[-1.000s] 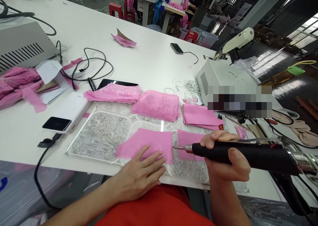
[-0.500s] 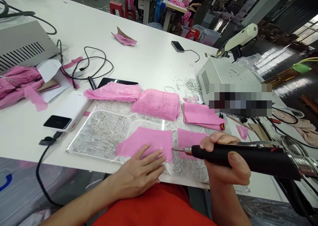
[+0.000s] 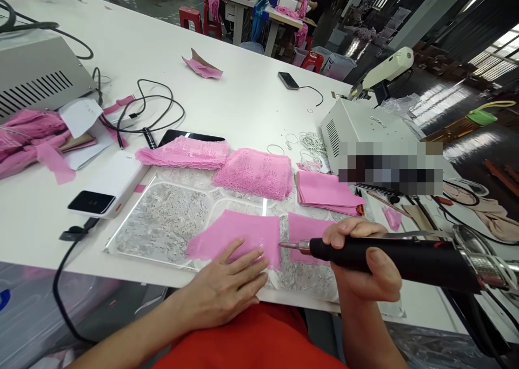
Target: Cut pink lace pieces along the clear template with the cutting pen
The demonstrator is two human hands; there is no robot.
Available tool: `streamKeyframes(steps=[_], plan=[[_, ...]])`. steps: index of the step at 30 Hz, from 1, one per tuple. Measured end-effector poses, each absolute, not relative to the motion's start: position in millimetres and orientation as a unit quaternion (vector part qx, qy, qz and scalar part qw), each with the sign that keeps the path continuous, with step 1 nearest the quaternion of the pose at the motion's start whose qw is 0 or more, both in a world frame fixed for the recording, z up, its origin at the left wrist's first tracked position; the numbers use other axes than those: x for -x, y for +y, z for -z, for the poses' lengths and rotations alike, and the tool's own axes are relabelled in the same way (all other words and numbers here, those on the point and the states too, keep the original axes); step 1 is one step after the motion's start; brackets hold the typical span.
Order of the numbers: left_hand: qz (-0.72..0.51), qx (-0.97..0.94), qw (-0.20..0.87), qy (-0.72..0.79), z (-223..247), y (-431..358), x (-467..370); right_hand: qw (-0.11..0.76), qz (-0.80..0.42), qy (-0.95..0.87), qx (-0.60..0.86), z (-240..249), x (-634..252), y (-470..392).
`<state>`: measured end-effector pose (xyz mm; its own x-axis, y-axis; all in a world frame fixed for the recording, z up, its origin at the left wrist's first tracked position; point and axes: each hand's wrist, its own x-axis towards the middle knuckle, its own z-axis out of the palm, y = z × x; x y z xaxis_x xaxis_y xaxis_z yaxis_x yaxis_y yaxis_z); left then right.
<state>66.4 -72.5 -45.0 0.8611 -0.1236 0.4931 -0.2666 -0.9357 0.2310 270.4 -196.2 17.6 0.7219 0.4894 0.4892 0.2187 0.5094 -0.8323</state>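
Observation:
My left hand point(image 3: 229, 282) lies flat with fingers spread on a pink fabric piece point(image 3: 239, 228), pressing its lower part. My right hand point(image 3: 365, 263) is wrapped round a black-handled tool with a pointed metal tip point(image 3: 389, 258), which looks like an ultrasonic welding pen. Its tip is at the right edge of that fabric piece; whether it touches cannot be told. A second pink fabric piece point(image 3: 304, 225) lies to the right, partly hidden by the tool and hand. Both pieces rest on a grey marble-patterned board point(image 3: 162, 223).
Behind the pieces lie folded pink lace point(image 3: 255, 173), more pink lace point(image 3: 186, 151) and stacked pink fabric point(image 3: 324, 189). A grey box point(image 3: 365, 128) stands right, a vented box point(image 3: 36, 71) left. A white device point(image 3: 125, 179) with a black cable sits left; a phone point(image 3: 287, 80) lies further back.
The view has shifted slightly. My left hand stays on the fabric, and the tool tip remains at the fabric's right edge with little visible movement.

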Motion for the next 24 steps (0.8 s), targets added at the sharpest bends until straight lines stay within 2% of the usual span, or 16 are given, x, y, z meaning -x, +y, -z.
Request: streamKeyframes(steps=[5, 24], plan=[[-0.243, -0.954, 0.146, -0.100, 45.1, -73.0, -65.7, 0.800, -0.050, -0.343, 0.489, -15.1, -275.0, -190.4], [-0.280, -0.947, 0.136, -0.084, 46.9, -75.9, -64.8, 0.794, -0.056, -0.360, 0.486, -13.6, -279.0, -182.3]])
